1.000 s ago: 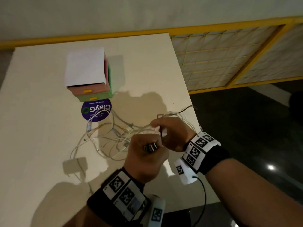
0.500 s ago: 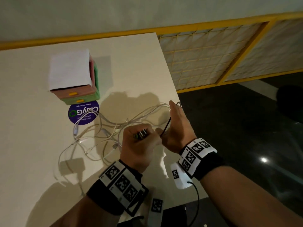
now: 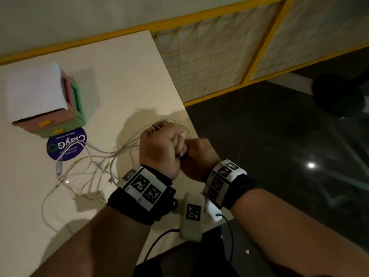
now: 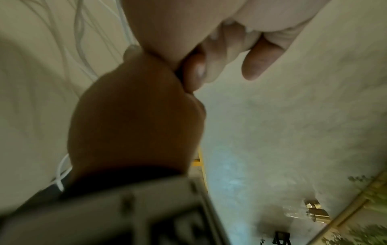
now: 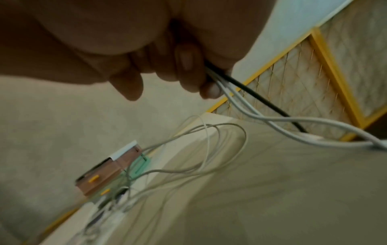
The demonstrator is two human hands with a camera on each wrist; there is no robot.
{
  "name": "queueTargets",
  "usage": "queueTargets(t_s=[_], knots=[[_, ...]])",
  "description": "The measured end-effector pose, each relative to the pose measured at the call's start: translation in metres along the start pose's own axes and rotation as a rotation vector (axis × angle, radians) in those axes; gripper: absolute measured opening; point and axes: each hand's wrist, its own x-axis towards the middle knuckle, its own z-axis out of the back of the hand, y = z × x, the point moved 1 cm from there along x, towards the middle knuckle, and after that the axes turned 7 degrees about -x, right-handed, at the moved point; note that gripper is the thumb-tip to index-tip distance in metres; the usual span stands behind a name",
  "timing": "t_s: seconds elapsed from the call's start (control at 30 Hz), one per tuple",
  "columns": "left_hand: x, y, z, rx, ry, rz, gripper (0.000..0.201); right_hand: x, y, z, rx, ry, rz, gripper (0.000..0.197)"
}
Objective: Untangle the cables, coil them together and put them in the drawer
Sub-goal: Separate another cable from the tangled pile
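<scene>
**Both fists on the cable ends, tangle still loose on the desk**

The left hand [image 3: 159, 148] and right hand [image 3: 196, 156] are pressed together above the desk [image 3: 123, 80] edge. The right hand's fingers [image 5: 189, 66] are clamped on a black lead and white cables [image 3: 85, 166]; the left hand's are curled round plug ends.

Most of the cables lie knotted on the desk between the hands and the small drawer unit [image 3: 48, 108], whose drawers look closed.

Risk: pulling hard could tighten the knots, or drag loops off the nearby desk edge.

Only the right wrist view shows the black lead in the grip. The head view alone shows the whole tangle. The left wrist view is blurred.
</scene>
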Motion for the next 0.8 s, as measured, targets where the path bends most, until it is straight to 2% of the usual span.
queueTargets(t_s=[0.13,0.3,0.4,0.47,0.57,0.63,0.67,0.73,0.8], knots=[[-0.003,0.004,-0.014,0.068,0.081,-0.007,0.044,0.014,-0.009,-0.005,-0.227,0.078,-0.171,0.034],[-0.003,-0.009,-0.019,0.012,0.186,0.015,0.044,0.024,-0.051,0.008,-0.058,-0.06,-0.454,0.024],[-0.006,-0.016,-0.018,-0.039,0.112,0.04,0.042,0.02,-0.071,0.011,-0.173,-0.029,-0.529,0.022],[-0.008,-0.02,-0.015,-0.057,0.049,0.074,0.045,0.01,-0.086,0.007,-0.309,0.031,-0.596,0.036],[-0.009,-0.032,0.0,-0.105,-0.088,0.065,0.049,-0.01,-0.103,0.004,-0.331,0.117,-0.774,0.054],[-0.01,-0.036,0.012,-0.134,-0.185,0.059,0.045,-0.019,-0.1,0.002,-0.428,0.138,-0.688,0.053],[-0.011,-0.034,0.018,-0.135,-0.236,0.071,0.043,-0.023,-0.091,0.002,-0.453,0.087,-0.545,0.049],[-0.015,-0.024,0.028,-0.113,-0.319,0.112,0.042,-0.028,-0.056,-0.001,-0.292,0.005,-0.171,0.052],[-0.022,-0.011,0.033,-0.077,-0.346,0.142,0.045,-0.032,-0.017,-0.009,-0.02,0.08,0.07,0.051]])
